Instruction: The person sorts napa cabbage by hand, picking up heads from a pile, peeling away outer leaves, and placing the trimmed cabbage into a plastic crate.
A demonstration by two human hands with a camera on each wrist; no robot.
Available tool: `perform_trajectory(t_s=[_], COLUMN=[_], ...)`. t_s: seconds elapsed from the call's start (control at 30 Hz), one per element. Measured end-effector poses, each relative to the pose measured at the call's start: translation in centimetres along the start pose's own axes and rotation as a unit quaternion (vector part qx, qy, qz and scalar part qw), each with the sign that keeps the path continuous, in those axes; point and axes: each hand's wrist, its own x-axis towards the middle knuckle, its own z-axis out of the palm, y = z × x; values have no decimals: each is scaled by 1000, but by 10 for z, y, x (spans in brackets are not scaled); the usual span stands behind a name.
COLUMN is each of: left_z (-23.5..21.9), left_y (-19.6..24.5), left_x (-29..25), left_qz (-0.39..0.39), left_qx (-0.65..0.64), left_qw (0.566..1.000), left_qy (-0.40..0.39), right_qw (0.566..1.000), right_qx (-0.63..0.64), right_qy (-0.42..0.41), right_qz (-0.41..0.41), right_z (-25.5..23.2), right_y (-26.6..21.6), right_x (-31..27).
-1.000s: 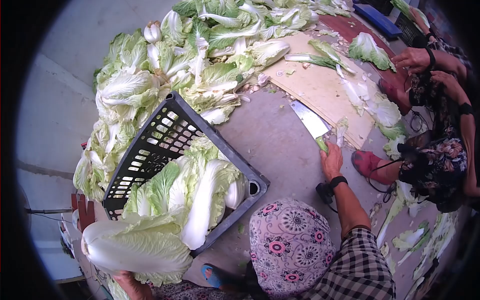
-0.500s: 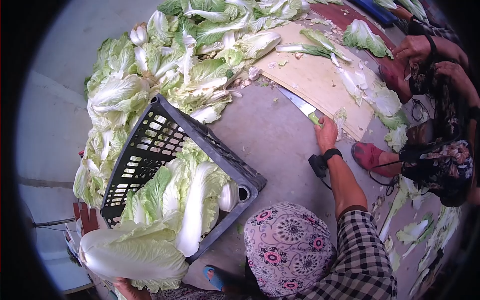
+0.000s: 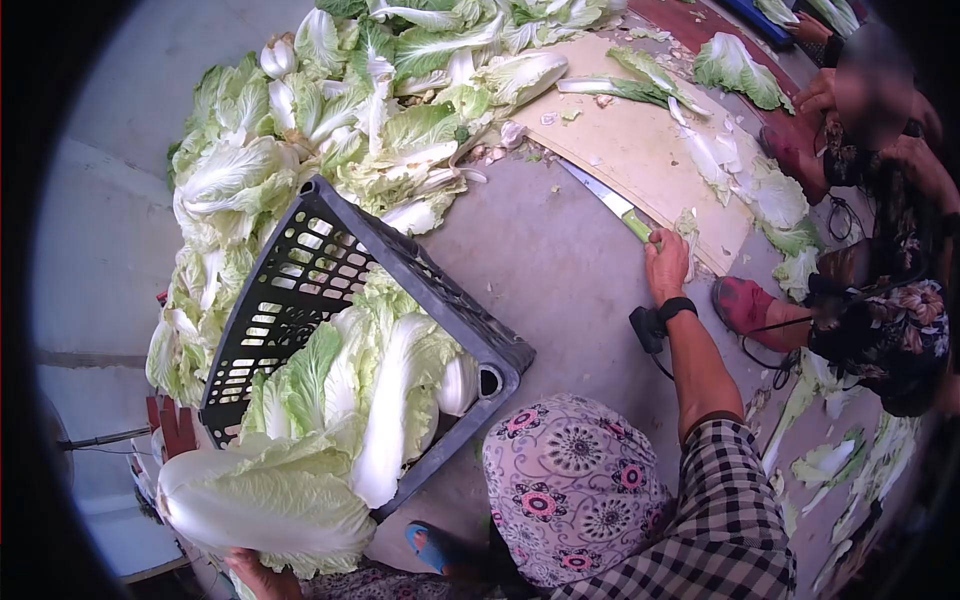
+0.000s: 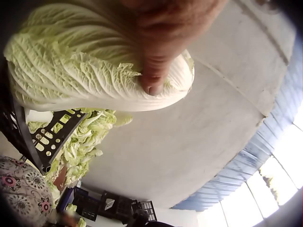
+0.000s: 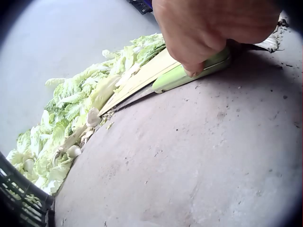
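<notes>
Fingers of our right hand (image 3: 667, 268) curl round the knife (image 3: 637, 225) beside the board (image 3: 615, 140), while our left hand (image 3: 262, 576) alone grips the napa cabbage (image 3: 260, 500) by the crate (image 3: 508, 357), whose weight could roll that cabbage free.

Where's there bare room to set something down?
The widest bare patch is grey floor, between the black plastic crate and the green-handled knife at the right hand. A smaller one lies on the flat tan board, between knife and loose leaves. It's crowded inside the crate and across the pale-green cabbage heap.
</notes>
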Motion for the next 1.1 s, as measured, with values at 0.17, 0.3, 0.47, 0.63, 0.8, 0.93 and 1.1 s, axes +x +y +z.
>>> perform_trajectory(t_s=[0.17,0.3,0.47,0.63,0.8,0.93,1.1], left_z=[17,26,25,14,16,6,-6], left_y=[5,37,47,34,27,23,-1], left_x=[1,-10,-17,-23,-25,-38,-52], left_qz=[-15,15,42,59,76,87,20], left_qx=[-197,-321,-355,-480,-557,-557,-619], left_qw=[980,947,933,873,827,824,785], left_qy=[22,5,30,67,-1,-57,9], right_qw=[999,996,970,871,684,624,668], right_qx=[-17,-33,210,307,304,380,430], right_qy=[-38,41,-74,-212,-274,-301,-233], right_qz=[4,-76,-95,-318,-604,-612,-561], right_z=[-5,-19,-62,-196,-260,-244,-256], right_y=[-5,-34,-98,-246,-356,-389,-409], right_x=[10,-8,-16,-59,-183,-260,-240])
